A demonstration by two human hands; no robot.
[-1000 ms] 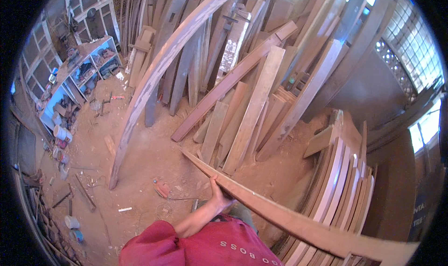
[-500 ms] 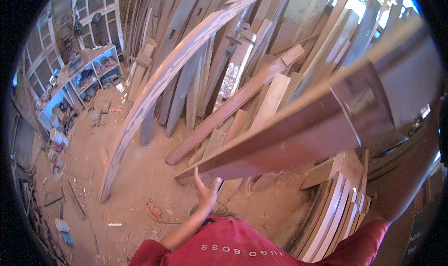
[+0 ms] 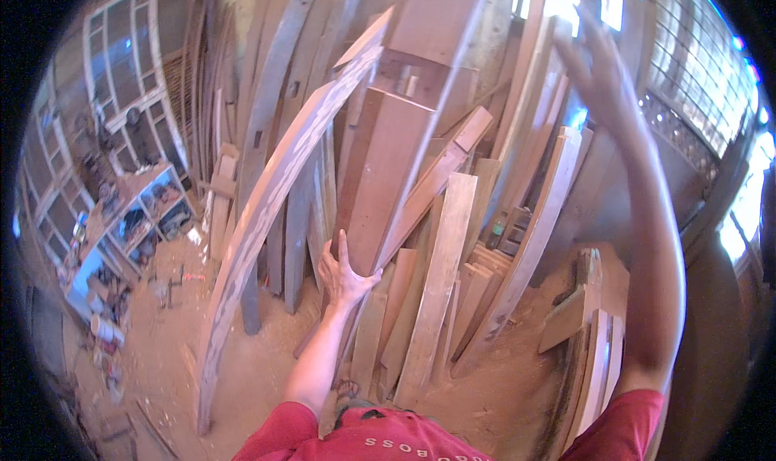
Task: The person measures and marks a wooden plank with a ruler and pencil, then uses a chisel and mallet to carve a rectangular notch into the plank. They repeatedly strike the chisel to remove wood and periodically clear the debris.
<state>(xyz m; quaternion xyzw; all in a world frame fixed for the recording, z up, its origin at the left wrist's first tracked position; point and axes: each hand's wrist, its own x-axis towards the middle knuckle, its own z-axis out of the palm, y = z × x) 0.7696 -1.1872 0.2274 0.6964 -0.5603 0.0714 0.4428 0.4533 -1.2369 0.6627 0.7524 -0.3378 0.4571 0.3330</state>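
A long reddish-brown wooden panel (image 3: 386, 170) stands upright in front of me, its lower part narrowing in view toward my body. My left hand (image 3: 346, 277) grips its near edge, with the fingers at the left side and the thumb stretched across to the right. Higher up, the panel has a crosspiece and a recessed section, and its top runs out of view. My right hand (image 3: 596, 61) is raised at the upper right, apart from the panel. Its fingers look spread and empty, somewhat blurred by motion.
A curved, patchily coloured beam (image 3: 271, 186) leans to the left of the panel. Many boards (image 3: 440, 279) stand behind and to the right. A cluttered shelf unit (image 3: 121, 226) is at far left. Stacked curved timbers (image 3: 596, 364) lie low right, near my right arm.
The panel has swung from a slant across the right to upright in front of me. My left hand moved up with it; my right hand came off into the air. The view turned right.
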